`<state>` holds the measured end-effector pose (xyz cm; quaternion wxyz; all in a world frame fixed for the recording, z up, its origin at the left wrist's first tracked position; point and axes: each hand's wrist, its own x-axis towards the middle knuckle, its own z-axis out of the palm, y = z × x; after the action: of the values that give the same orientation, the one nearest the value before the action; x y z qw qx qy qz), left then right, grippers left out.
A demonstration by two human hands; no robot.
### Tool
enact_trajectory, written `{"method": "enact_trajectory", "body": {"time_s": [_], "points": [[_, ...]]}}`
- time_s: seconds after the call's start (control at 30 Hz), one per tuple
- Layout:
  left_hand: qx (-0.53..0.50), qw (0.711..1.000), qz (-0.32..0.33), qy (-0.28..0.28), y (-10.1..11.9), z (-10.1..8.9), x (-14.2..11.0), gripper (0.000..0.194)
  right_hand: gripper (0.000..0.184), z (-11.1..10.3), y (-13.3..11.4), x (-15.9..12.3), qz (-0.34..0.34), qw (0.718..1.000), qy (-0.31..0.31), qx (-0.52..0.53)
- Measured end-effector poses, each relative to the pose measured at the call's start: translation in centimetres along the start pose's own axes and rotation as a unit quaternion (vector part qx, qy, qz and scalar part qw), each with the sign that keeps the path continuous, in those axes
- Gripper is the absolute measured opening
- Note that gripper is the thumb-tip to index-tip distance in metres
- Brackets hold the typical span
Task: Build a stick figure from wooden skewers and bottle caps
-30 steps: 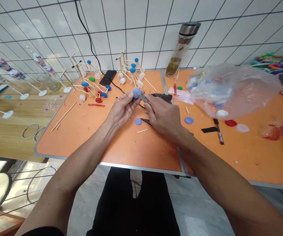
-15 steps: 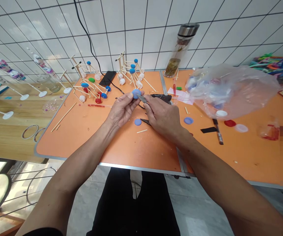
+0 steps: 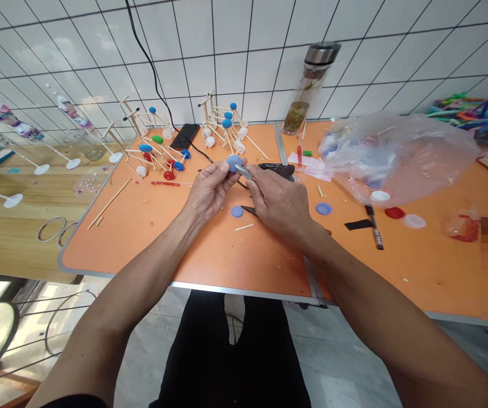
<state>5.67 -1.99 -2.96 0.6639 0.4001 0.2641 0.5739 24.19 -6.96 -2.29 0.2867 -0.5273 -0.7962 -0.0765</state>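
Note:
My left hand (image 3: 210, 190) pinches a light blue bottle cap (image 3: 233, 162) between thumb and fingertips, held above the orange table (image 3: 154, 238). My right hand (image 3: 280, 204) is closed round a small metal scissors-like tool (image 3: 244, 171) whose silver tip touches the cap's underside. A dark blade tip (image 3: 249, 210) sticks out under that hand. Another blue cap (image 3: 237, 212) lies on the table just below both hands. A short wooden stick (image 3: 244, 227) lies near it.
Stick-and-cap models (image 3: 222, 127) stand at the back, beside a phone (image 3: 185, 135) on a black cable. A black glue gun (image 3: 278, 169) lies behind my right hand. A clear plastic bag (image 3: 392, 156), loose caps (image 3: 324, 208), a pen (image 3: 373, 226) and a glass bottle (image 3: 309, 85) sit to the right.
Both hands have stayed almost still; the tool tip has shifted slightly against the cap.

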Motion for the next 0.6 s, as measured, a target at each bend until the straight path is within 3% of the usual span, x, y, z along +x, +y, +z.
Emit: {"method": "enact_trajectory", "body": {"time_s": [0.6], "points": [[0.019, 0.999, 0.006, 0.029, -0.12, 0.35, -0.27, 0.012, 0.040, -0.58, -0.40, 0.04, 0.014, 0.993, 0.003, 0.113]]}}
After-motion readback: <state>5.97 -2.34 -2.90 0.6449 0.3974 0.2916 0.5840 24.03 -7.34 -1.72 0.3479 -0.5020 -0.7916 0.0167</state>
